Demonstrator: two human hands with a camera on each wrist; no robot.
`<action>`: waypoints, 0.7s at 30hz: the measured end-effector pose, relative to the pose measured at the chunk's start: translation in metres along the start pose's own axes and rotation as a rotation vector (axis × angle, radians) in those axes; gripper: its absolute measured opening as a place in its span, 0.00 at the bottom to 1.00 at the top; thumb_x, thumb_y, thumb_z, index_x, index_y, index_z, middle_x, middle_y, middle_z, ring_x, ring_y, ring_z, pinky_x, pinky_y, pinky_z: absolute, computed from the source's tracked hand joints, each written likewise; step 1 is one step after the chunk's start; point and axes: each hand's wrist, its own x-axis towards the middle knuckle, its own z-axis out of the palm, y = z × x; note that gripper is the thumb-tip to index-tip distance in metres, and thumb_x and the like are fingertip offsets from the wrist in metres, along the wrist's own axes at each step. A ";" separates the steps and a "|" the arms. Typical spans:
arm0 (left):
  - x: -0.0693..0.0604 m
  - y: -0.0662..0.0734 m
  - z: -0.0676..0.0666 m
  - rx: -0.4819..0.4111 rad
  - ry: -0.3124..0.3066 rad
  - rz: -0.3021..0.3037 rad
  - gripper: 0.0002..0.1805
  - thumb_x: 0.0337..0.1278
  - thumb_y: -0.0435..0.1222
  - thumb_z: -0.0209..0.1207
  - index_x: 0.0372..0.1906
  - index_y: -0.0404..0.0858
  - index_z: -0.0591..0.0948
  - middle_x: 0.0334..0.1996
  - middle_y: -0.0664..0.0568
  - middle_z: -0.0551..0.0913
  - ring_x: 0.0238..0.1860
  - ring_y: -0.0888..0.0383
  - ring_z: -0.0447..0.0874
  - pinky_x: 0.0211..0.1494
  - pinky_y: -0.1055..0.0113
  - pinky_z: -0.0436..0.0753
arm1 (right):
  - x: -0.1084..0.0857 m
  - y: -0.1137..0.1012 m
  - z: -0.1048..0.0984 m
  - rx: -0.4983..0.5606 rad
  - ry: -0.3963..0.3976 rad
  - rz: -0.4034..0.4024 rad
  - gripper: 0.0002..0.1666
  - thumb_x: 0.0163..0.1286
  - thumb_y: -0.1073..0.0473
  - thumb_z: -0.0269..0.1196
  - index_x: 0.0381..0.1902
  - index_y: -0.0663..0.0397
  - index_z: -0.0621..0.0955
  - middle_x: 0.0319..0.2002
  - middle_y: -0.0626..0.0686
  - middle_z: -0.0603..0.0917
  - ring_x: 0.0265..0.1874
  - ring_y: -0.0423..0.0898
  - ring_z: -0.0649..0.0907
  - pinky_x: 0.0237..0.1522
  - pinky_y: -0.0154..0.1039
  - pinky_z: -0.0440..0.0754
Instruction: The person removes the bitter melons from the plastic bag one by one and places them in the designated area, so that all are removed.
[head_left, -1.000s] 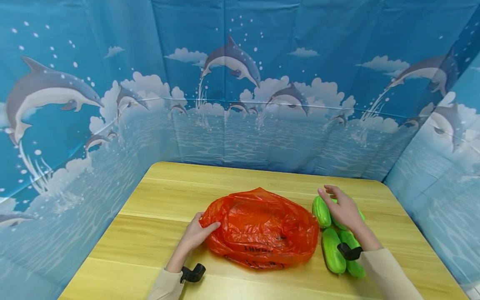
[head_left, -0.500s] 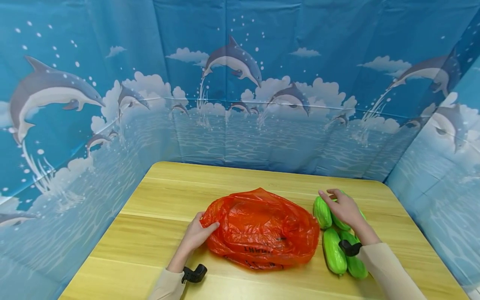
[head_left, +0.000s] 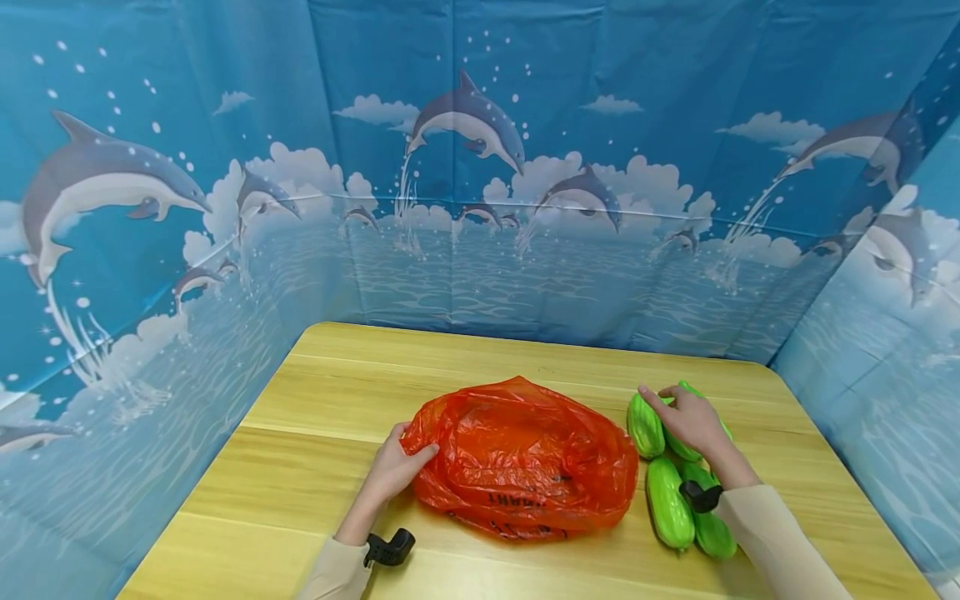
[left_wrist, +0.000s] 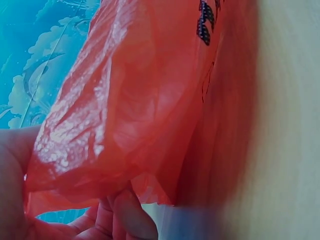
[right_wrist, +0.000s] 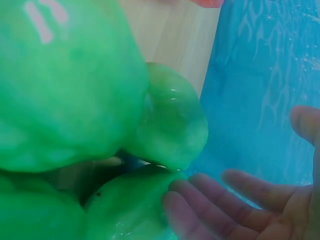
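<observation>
A crumpled red plastic bag (head_left: 517, 458) with black print lies mid-table, its mouth spread wide. My left hand (head_left: 393, 467) holds the bag's left edge between thumb and fingers; the left wrist view shows the film (left_wrist: 135, 105) pinched there. To the bag's right lie several plump green vegetables, cucumber-like with lengthwise ridges, such as the near one (head_left: 670, 504) and the far-left one (head_left: 644, 427). Over the far ones reaches my right hand (head_left: 693, 425), partly hiding them. In the right wrist view its relaxed fingers (right_wrist: 200, 195) lie against or just beside one green vegetable (right_wrist: 130, 205), without gripping.
The wooden table (head_left: 285, 467) has rounded far corners. A blue curtain (head_left: 480, 275) printed with dolphins encloses its back and sides. Each wrist carries a black camera mount, the left one (head_left: 390, 547) just off the bag's near-left side.
My right hand has lowered slightly over the far green vegetables. The left hand and the bag keep their places.
</observation>
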 end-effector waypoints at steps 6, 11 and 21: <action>0.000 0.000 0.000 -0.006 -0.006 0.010 0.30 0.55 0.39 0.64 0.58 0.29 0.67 0.47 0.39 0.78 0.44 0.48 0.80 0.48 0.55 0.80 | -0.002 0.001 0.003 -0.029 0.013 0.011 0.46 0.71 0.33 0.44 0.50 0.77 0.74 0.37 0.68 0.82 0.34 0.60 0.81 0.36 0.55 0.78; 0.000 0.000 0.001 0.000 -0.006 0.009 0.30 0.54 0.40 0.64 0.58 0.29 0.67 0.47 0.40 0.78 0.43 0.48 0.80 0.47 0.55 0.80 | -0.003 0.002 0.005 -0.041 -0.004 0.027 0.46 0.70 0.32 0.44 0.46 0.76 0.76 0.26 0.57 0.80 0.25 0.51 0.79 0.28 0.46 0.75; -0.003 0.004 -0.001 -0.034 -0.010 0.024 0.29 0.55 0.37 0.64 0.57 0.28 0.67 0.46 0.39 0.78 0.43 0.48 0.80 0.47 0.56 0.80 | 0.001 0.001 0.010 -0.063 -0.047 0.053 0.36 0.70 0.30 0.43 0.11 0.48 0.61 0.10 0.46 0.60 0.10 0.43 0.62 0.18 0.39 0.63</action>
